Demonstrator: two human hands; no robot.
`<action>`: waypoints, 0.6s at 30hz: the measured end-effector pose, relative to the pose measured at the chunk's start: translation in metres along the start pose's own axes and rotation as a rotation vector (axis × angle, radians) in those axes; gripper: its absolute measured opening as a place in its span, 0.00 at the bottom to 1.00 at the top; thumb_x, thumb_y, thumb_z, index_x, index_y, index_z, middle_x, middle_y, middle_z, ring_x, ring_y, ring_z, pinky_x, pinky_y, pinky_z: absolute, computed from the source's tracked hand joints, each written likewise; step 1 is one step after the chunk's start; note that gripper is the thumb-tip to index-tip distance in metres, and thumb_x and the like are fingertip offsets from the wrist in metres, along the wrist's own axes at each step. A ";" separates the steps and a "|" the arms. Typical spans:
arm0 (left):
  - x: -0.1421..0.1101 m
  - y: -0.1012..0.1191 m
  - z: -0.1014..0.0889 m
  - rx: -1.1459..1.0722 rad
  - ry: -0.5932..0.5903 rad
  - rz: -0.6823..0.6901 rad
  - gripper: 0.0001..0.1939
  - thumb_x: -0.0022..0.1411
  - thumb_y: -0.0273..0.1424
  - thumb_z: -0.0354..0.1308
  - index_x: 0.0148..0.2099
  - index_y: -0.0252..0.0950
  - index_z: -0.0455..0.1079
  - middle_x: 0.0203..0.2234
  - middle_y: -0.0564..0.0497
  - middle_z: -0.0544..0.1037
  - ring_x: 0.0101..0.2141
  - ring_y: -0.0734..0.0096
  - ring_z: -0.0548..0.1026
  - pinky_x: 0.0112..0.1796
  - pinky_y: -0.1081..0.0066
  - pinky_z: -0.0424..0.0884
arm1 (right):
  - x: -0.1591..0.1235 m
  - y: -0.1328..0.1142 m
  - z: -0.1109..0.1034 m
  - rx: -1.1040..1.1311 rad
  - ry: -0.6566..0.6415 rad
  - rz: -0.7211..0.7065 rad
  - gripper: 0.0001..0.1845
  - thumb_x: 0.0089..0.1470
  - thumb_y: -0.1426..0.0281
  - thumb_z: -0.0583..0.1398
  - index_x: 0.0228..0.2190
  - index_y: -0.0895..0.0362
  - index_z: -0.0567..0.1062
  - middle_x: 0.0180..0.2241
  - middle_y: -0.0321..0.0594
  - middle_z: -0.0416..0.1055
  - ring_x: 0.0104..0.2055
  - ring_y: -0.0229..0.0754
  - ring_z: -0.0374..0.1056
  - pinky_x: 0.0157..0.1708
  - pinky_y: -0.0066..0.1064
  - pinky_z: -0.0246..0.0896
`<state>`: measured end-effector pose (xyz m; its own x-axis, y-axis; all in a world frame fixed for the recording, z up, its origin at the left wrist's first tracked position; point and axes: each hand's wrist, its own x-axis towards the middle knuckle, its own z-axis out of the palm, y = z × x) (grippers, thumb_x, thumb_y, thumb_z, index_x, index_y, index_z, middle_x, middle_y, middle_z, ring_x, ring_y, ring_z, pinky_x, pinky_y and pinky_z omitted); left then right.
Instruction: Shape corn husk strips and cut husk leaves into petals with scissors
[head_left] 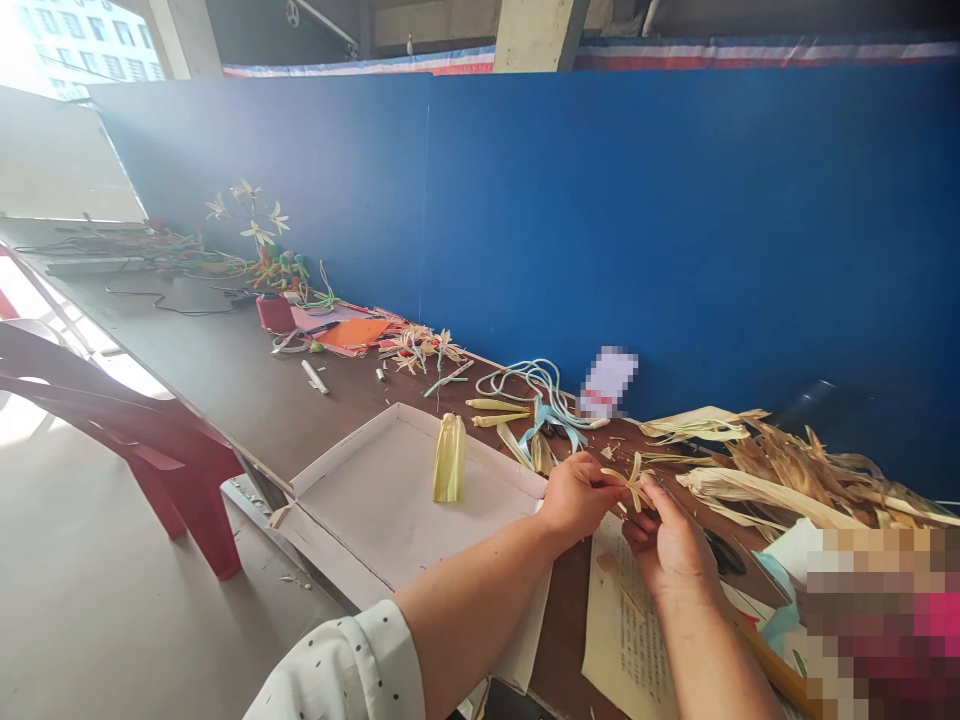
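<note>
Between my two hands is a small pale flower of corn husk strips (634, 484), its petals splayed out. My left hand (577, 503) pinches it from the left, fingertips closed on a petal. My right hand (670, 545) has thumb and fingers closed on its right side. Under my left forearm lies an open white box lid (337, 455) with a yellow-green piece of husk (449, 460) in it. Below my right hand is a printed sheet of paper (626, 630). Rolled yellow husks (499, 412) and a light blue ribbon (551, 425) lie just beyond my left hand.
Dried corn husks (795, 470) are heaped at the right. Pale blue cord (525, 372), finished husk flowers (424, 347), orange paper (356, 332) and a white marker (315, 378) lie along the table. A blue partition (637, 220) stands behind; a red chair (172, 460) is at the left.
</note>
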<state>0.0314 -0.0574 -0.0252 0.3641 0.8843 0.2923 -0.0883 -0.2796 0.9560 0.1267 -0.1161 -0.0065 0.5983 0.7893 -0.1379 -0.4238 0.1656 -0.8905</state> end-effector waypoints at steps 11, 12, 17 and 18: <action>-0.001 0.000 0.000 0.016 -0.028 0.031 0.02 0.49 0.28 0.63 0.26 0.36 0.76 0.23 0.56 0.64 0.28 0.77 0.65 0.30 0.75 0.61 | -0.003 0.001 0.002 -0.092 -0.051 0.006 0.15 0.38 0.63 0.69 0.24 0.57 0.71 0.23 0.30 0.63 0.17 0.27 0.48 0.12 0.21 0.42; -0.001 0.000 0.000 0.028 -0.032 0.046 0.02 0.49 0.28 0.62 0.26 0.36 0.76 0.23 0.56 0.64 0.28 0.77 0.65 0.30 0.75 0.61 | -0.002 0.001 0.001 -0.094 -0.052 0.005 0.15 0.37 0.64 0.70 0.24 0.57 0.70 0.22 0.29 0.62 0.17 0.27 0.48 0.12 0.21 0.42; -0.003 0.000 0.000 0.126 -0.041 0.088 0.03 0.50 0.29 0.62 0.25 0.36 0.76 0.22 0.55 0.65 0.27 0.77 0.65 0.29 0.75 0.60 | -0.001 0.002 0.000 -0.079 -0.051 0.030 0.18 0.34 0.66 0.70 0.19 0.58 0.65 0.19 0.28 0.58 0.18 0.26 0.46 0.12 0.19 0.42; -0.003 0.001 0.000 0.139 -0.041 0.095 0.04 0.50 0.29 0.62 0.25 0.36 0.75 0.22 0.55 0.65 0.27 0.77 0.65 0.29 0.75 0.60 | -0.001 0.001 0.000 -0.081 -0.049 0.038 0.19 0.34 0.66 0.70 0.19 0.58 0.65 0.19 0.28 0.58 0.18 0.26 0.46 0.11 0.19 0.42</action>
<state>0.0298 -0.0607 -0.0251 0.3975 0.8364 0.3773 0.0039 -0.4127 0.9108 0.1253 -0.1169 -0.0076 0.5481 0.8224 -0.1523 -0.3877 0.0885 -0.9175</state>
